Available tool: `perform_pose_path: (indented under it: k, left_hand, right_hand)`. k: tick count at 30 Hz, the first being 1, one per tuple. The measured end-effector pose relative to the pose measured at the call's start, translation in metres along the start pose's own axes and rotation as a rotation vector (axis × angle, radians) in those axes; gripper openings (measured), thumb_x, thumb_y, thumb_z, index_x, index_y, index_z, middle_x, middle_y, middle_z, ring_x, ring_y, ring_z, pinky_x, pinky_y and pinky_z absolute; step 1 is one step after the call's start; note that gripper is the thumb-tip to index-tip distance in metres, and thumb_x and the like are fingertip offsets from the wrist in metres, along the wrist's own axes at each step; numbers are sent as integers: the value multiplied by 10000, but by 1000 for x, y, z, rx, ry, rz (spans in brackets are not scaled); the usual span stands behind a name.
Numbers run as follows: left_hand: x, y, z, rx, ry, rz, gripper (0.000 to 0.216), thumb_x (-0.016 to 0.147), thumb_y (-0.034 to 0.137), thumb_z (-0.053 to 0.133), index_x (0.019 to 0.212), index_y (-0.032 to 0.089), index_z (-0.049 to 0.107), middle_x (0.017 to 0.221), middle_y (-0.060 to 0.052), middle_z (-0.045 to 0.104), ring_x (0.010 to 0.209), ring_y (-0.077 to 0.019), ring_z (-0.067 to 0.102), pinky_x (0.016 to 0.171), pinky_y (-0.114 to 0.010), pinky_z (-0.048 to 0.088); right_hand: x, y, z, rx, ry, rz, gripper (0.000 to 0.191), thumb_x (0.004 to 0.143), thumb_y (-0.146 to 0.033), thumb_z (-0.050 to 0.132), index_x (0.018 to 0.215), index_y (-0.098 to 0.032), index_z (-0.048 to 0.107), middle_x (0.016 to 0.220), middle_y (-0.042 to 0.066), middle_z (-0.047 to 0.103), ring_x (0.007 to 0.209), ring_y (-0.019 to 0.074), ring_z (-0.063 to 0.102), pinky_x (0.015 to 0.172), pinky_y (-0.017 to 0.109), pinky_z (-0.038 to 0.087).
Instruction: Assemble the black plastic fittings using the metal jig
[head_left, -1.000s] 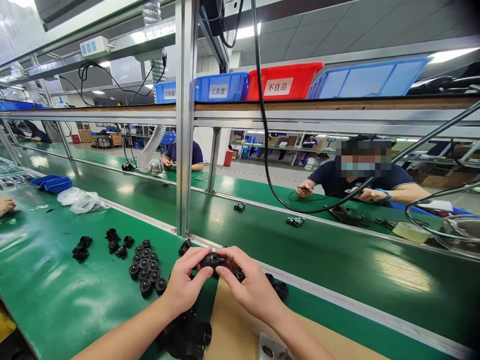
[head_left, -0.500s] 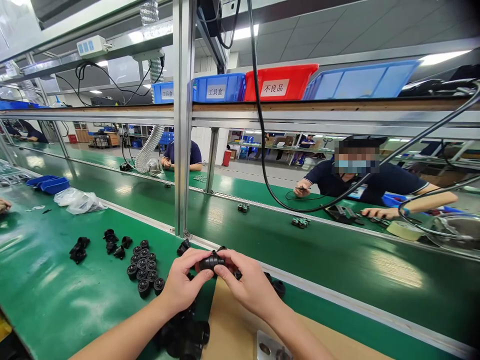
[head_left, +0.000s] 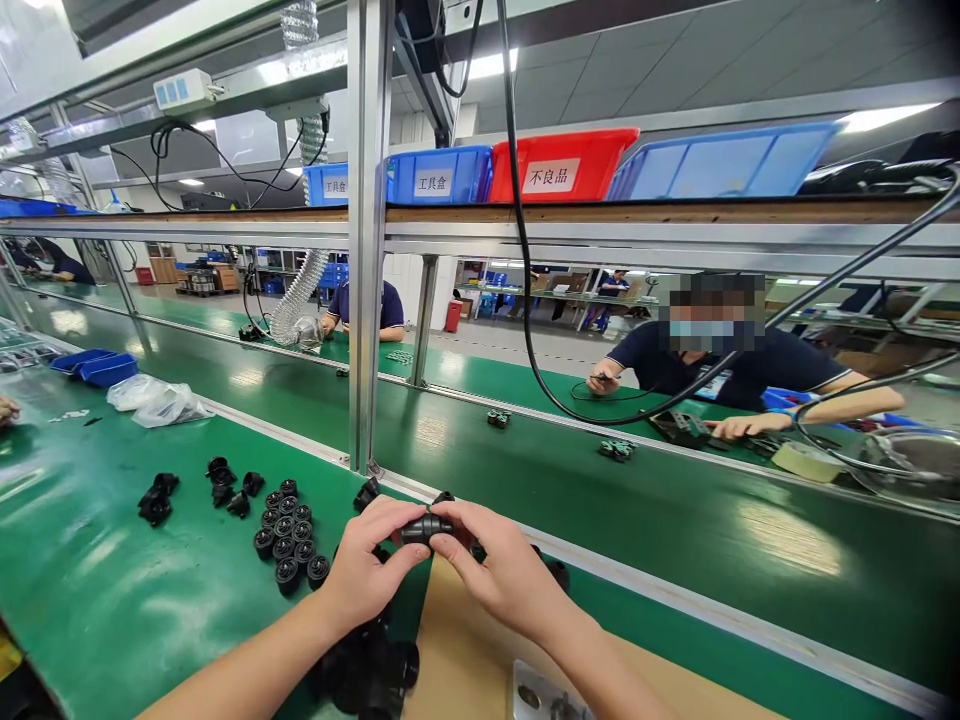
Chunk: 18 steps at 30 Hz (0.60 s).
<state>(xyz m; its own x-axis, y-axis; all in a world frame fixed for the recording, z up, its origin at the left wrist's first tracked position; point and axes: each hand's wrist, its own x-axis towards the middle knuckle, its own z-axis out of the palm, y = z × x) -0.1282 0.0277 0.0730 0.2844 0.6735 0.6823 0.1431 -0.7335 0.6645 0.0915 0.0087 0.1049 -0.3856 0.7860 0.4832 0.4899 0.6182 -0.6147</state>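
A black, roughly cylindrical plastic part (head_left: 424, 528) is held between both hands above the near edge of the bench. My left hand (head_left: 369, 560) grips its left end with thumb and fingers. On its right end, my right hand (head_left: 495, 560) closes in the same way. The fingers hide both ends of the part. Left of my left hand stand several round black parts (head_left: 285, 535) in a cluster. Below my wrists lies a dark heap of black parts (head_left: 367, 670), partly covered by my left arm. More black pieces peek out behind my fingers.
A brown board (head_left: 465, 650) lies under my right arm, bearing a metal fixture (head_left: 534, 690). Loose black parts (head_left: 225, 487) sit farther left. Past a metal post (head_left: 362, 300) runs a green conveyor belt (head_left: 540, 480) carrying small green assemblies (head_left: 616, 450). A co-worker (head_left: 637, 350) sits across it.
The black part has turned slightly in my fingers, and a small projection on its top no longer shows. The green assemblies on the belt have shifted right.
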Motion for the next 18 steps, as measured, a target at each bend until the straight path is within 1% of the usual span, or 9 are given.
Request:
perform_pose_path:
  k: [2,5,8,10,12,14,16,18]
  left_hand:
    - [1,1,-1,18,9,30,322,943,196,776,1258,259,764,1112,-86,812,1009,-261,718,901,-411,611]
    - [2,3,-1,32,38,12,295,932,214,795,1224,250,779,1081,-90,817,980,-263,722,879,-408,613]
    - [1,3,0,17,40,-66,286,925,226,783,1210,242,797,1073,-92,814,960,-257,730,839,-373,616]
    - [0,2,1,-19,25,-139,298,926,242,772,1223,240,802,1065,-91,804,943,-246,731,829,-348,611]
    - [-2,0,1,-74,5,-211,311,932,274,771,1239,236,801,1032,-86,789,902,-231,724,807,-326,605]
    - [-3,-3,2,-133,-12,-267,316,940,307,768,1245,230,798,1009,-86,775,876,-223,717,791,-318,604]
    - [-4,-4,4,-163,-14,-278,311,940,314,769,1237,227,798,1021,-89,773,885,-229,719,800,-326,608]
    - [-4,-2,4,-141,4,-228,293,927,287,784,1214,232,802,1059,-93,784,933,-245,725,839,-350,608]
  right_hand:
    - [0,-2,1,22,-6,32,205,1041,-325,621,1223,-282,702,1055,68,757,886,243,685,796,380,552]
    - [0,0,1,39,-9,-12,260,1025,-286,646,1279,-297,698,1071,69,757,916,249,689,839,395,562]
    - [1,6,1,49,13,-121,291,1032,-225,625,1303,-302,699,1154,84,757,1026,255,701,907,405,577]
    - [1,10,0,34,47,-215,307,1042,-199,602,1311,-305,705,1206,96,753,1072,250,703,914,402,588]
    - [2,12,-2,4,68,-301,335,1047,-179,580,1323,-318,711,1243,101,752,1073,245,707,899,407,595]
    - [2,11,-5,-15,56,-347,357,1050,-168,563,1328,-331,716,1268,100,753,1061,246,706,880,415,597]
    - [3,8,-7,-9,38,-326,347,1050,-186,567,1325,-330,722,1260,103,756,1061,256,703,878,427,596]
    - [2,5,-6,3,25,-229,316,1037,-233,609,1321,-315,722,1181,105,768,1025,267,704,868,428,594]
